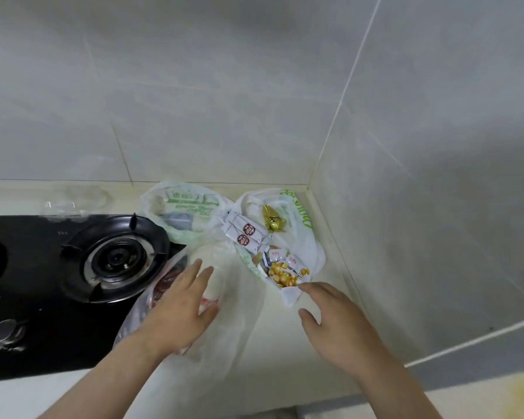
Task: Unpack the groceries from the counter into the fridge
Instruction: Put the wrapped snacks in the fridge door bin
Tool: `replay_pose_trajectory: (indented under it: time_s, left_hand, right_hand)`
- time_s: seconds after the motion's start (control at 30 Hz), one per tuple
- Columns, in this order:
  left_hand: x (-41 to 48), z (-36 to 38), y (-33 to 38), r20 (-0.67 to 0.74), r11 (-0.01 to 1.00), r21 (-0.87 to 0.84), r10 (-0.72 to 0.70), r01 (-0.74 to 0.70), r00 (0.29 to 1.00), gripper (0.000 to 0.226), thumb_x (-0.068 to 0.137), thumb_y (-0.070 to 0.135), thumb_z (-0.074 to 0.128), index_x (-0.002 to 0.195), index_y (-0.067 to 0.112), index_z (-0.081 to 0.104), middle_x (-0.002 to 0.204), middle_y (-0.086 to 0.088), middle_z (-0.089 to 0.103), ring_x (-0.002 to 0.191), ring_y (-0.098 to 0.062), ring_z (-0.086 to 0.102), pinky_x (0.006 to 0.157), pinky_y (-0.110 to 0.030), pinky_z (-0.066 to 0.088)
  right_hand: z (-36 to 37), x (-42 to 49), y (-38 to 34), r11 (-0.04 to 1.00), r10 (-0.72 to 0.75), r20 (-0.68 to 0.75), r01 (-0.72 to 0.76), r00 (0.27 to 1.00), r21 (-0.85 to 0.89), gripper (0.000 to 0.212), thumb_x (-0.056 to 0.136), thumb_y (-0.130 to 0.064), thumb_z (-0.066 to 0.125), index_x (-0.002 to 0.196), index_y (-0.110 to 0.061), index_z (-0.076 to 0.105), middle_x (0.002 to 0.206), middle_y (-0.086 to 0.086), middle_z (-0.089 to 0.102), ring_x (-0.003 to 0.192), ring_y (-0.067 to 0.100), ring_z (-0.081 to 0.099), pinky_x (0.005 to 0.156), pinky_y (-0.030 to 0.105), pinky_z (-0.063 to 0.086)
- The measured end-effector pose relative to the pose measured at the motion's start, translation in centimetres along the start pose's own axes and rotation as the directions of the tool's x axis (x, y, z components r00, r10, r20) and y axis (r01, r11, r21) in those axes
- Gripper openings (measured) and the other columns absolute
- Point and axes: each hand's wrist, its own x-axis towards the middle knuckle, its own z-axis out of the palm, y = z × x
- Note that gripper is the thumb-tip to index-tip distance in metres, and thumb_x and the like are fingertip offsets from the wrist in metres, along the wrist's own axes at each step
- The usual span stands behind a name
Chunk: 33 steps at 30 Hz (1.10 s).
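A cream bench (285, 352) runs into a corner between grey tiled walls (436, 146), with a black gas stove (43, 313) set in on the left. 3 grocery bags lie near that corner: a printed bag (182, 207), an open bag (310, 246) showing a snack packet (288, 272), and a clear bag (242, 313). The left hand (179, 306) rests flat on the clear bag, fingers straight. The right hand (336, 322) hovers beside the snack packet, fingers loosely spread, holding nothing.
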Motion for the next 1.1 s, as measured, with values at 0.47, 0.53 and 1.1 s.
replay_pose_trajectory:
  time_s: [0.47, 0.53, 1.1]
  left_hand:
    - [11.0, 11.7, -5.7, 0.003, 0.975, -0.054, -0.217, 0.216, 0.976, 0.068, 0.081, 0.058, 0.055, 0.136, 0.017, 0.056, 0.150, -0.006, 0.044, 0.140, -0.024, 0.038, 0.117, -0.028, 0.019]
    - [11.1, 12.7, -6.1, -0.017, 0.982, 0.031, -0.183, 0.184, 0.983, 0.068, 0.079, 0.061, 0.048, 0.130, 0.017, 0.062, 0.145, -0.009, 0.050, 0.137, -0.027, 0.042, 0.117, -0.035, 0.024]
    - [11.7, 14.6, -6.8, -0.095, 0.973, 0.130, -0.179, 0.191, 0.979, 0.062, 0.080, 0.056, 0.049, 0.126, 0.016, 0.064, 0.141, -0.010, 0.054, 0.136, -0.029, 0.043, 0.116, -0.038, 0.027]
  right_hand:
    - [7.0, 16.2, 7.9, 0.996, 0.007, 0.101, -0.015, 0.995, 0.086, 0.042, 0.094, -0.024, 0.055, 0.136, -0.021, 0.054, 0.134, -0.004, 0.056, 0.118, 0.016, 0.055, 0.095, 0.030, 0.047]
    - [8.0, 18.8, 8.3, 0.994, 0.043, 0.102, -0.053, 0.994, 0.099, 0.044, 0.095, -0.025, 0.053, 0.139, -0.022, 0.051, 0.135, -0.003, 0.055, 0.120, 0.017, 0.055, 0.097, 0.030, 0.046]
    - [13.8, 38.4, 9.4, 0.955, 0.284, 0.059, -0.287, 0.957, 0.068, 0.047, 0.095, -0.051, 0.048, 0.101, -0.008, 0.066, 0.098, 0.011, 0.069, 0.086, 0.031, 0.063, 0.067, 0.031, 0.043]
